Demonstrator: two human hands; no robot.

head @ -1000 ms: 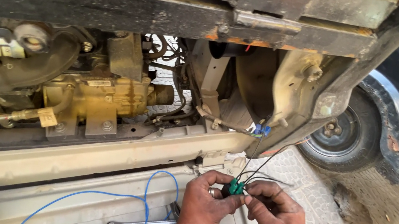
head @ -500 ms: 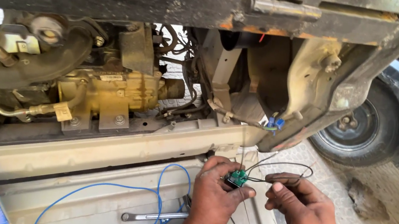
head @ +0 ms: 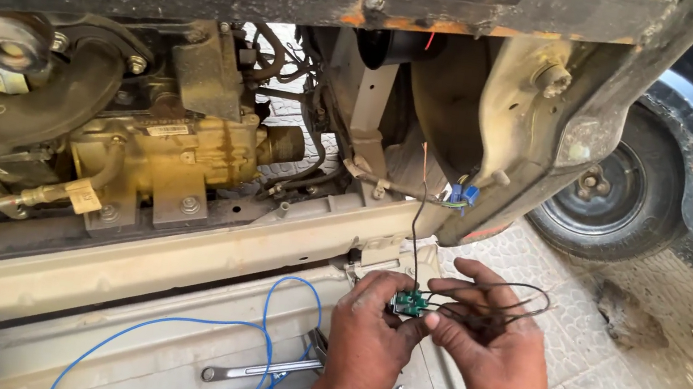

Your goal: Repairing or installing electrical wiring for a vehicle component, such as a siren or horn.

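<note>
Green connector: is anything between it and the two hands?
Nothing visible. The green connector is already pinched between the fingertips of the left hand and the right hand. Only its own thin black wires loop over the right hand, and one rises toward the engine bay.

Both hands, left (head: 369, 333) and right (head: 490, 341), meet, fingers pinched.
</note>
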